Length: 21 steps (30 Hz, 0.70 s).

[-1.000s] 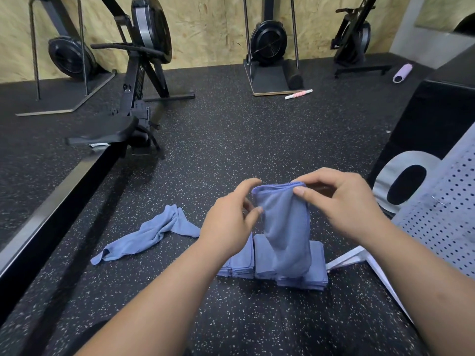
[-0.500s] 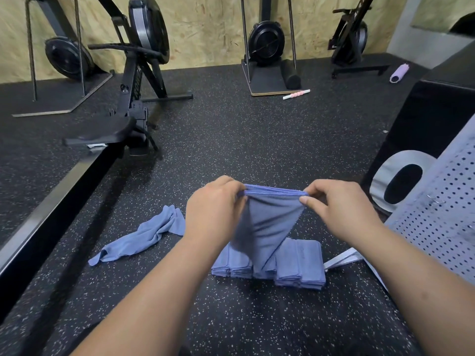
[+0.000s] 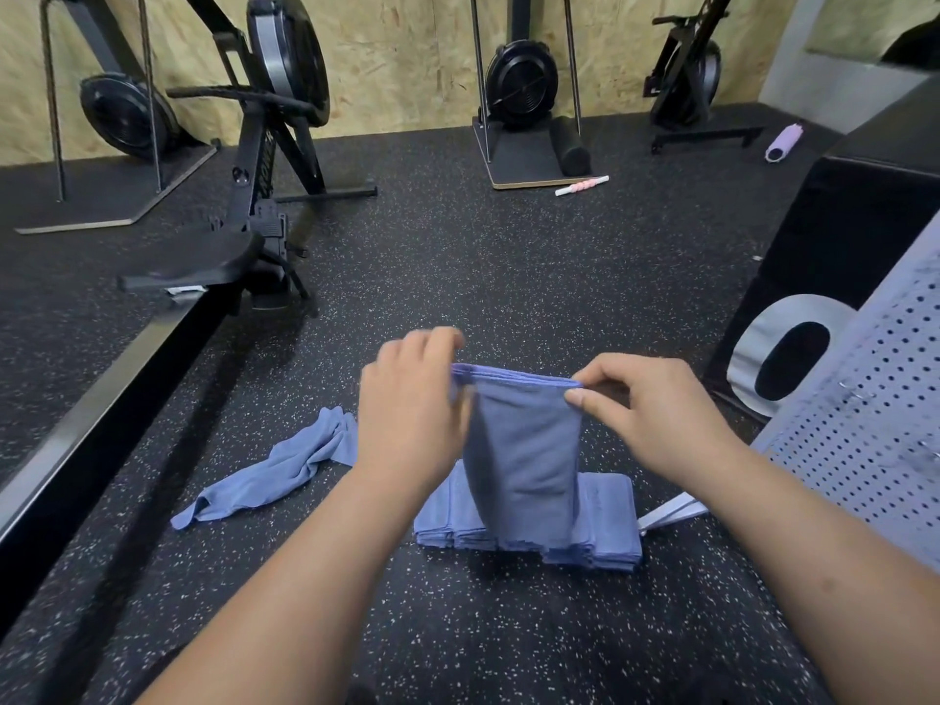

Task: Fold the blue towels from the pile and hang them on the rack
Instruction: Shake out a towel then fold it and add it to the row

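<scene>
Head view: left hand [image 3: 407, 414] grips the top left corner of a folded blue towel [image 3: 524, 450], right hand [image 3: 656, 414] pinches its top right corner, holding it stretched flat and hanging over the stack of folded towels [image 3: 610, 521] on the floor [image 3: 508, 277]; a crumpled towel [image 3: 274, 470] lies left of the stack, a perforated white panel [image 3: 864, 424] right of it

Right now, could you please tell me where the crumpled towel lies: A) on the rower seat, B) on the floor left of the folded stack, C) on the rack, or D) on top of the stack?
B: the crumpled towel lies on the floor, left of the stack.
</scene>
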Each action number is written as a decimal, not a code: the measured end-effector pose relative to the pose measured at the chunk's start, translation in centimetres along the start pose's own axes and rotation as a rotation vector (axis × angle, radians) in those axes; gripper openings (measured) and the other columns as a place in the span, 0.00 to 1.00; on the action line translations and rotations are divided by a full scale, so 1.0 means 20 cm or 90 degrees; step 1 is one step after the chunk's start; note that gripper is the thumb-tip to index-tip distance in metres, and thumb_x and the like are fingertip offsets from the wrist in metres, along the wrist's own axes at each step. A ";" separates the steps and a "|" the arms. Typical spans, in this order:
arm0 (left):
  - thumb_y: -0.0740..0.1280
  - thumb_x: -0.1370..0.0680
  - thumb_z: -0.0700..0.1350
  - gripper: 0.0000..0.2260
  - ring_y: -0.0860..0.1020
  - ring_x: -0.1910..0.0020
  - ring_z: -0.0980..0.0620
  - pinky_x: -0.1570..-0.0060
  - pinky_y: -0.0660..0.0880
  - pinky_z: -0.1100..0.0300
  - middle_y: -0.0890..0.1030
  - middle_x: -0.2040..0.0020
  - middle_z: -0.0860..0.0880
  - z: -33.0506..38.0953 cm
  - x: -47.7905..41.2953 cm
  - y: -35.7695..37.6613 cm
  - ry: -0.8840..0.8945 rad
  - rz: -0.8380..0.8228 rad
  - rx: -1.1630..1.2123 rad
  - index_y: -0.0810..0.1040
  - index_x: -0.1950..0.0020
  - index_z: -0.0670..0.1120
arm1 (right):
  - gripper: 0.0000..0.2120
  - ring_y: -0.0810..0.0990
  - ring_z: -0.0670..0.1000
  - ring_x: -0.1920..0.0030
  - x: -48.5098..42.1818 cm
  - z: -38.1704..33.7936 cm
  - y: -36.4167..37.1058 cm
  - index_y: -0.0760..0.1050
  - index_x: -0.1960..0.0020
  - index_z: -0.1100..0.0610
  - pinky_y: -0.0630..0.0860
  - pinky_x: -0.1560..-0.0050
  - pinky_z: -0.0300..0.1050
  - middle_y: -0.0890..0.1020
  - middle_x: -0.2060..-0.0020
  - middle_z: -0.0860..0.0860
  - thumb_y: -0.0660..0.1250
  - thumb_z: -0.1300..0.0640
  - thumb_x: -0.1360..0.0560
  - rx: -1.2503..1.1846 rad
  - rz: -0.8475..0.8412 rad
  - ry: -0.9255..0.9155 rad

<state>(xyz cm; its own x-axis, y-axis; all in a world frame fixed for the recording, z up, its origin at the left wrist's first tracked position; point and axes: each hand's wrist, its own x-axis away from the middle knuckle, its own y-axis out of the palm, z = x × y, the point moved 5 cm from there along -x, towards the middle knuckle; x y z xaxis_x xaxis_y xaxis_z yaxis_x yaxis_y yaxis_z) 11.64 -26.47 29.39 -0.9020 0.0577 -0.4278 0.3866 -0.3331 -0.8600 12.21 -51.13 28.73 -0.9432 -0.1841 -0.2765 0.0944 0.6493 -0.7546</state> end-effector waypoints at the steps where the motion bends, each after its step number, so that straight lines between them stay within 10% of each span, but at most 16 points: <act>1: 0.72 0.22 0.54 0.24 0.74 0.30 0.47 0.31 0.70 0.47 0.77 0.31 0.54 0.04 0.01 0.01 0.078 -0.037 0.046 0.71 0.28 0.55 | 0.03 0.82 0.41 0.58 0.01 -0.02 0.01 0.83 0.52 0.46 0.74 0.56 0.37 0.85 0.61 0.39 0.76 0.48 0.22 -0.012 -0.010 -0.018; 5: 0.73 0.21 0.55 0.21 0.77 0.38 0.53 0.31 0.70 0.51 0.81 0.38 0.58 0.19 0.07 0.06 0.219 -0.163 0.220 0.76 0.29 0.54 | 0.02 0.82 0.39 0.60 0.04 -0.15 0.08 0.82 0.51 0.47 0.71 0.58 0.30 0.84 0.62 0.37 0.75 0.53 0.21 -0.090 -0.052 -0.071; 13: 0.73 0.19 0.51 0.04 0.79 0.53 0.59 0.51 0.75 0.59 0.81 0.54 0.60 0.09 0.03 -0.04 0.090 0.012 0.341 0.80 0.47 0.54 | 0.11 0.74 0.46 0.62 0.09 -0.01 0.24 0.76 0.39 0.46 0.73 0.55 0.49 0.79 0.64 0.50 0.72 0.47 0.19 -0.333 -0.286 0.095; 21: 0.70 0.17 0.51 0.03 0.80 0.56 0.61 0.55 0.71 0.69 0.82 0.56 0.61 -0.09 0.02 -0.18 -0.140 0.220 0.389 0.76 0.47 0.56 | 0.12 0.81 0.47 0.59 0.13 0.10 0.24 0.76 0.51 0.43 0.81 0.52 0.52 0.83 0.60 0.43 0.76 0.49 0.31 0.062 -0.356 0.044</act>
<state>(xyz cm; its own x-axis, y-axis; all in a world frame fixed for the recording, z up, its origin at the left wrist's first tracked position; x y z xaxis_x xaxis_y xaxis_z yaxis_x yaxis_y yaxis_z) 10.25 -23.58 31.88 -0.7905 -0.3145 -0.5255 0.5376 -0.7674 -0.3495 10.81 -50.08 23.20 -0.8765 -0.4292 0.2179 -0.3993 0.3957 -0.8270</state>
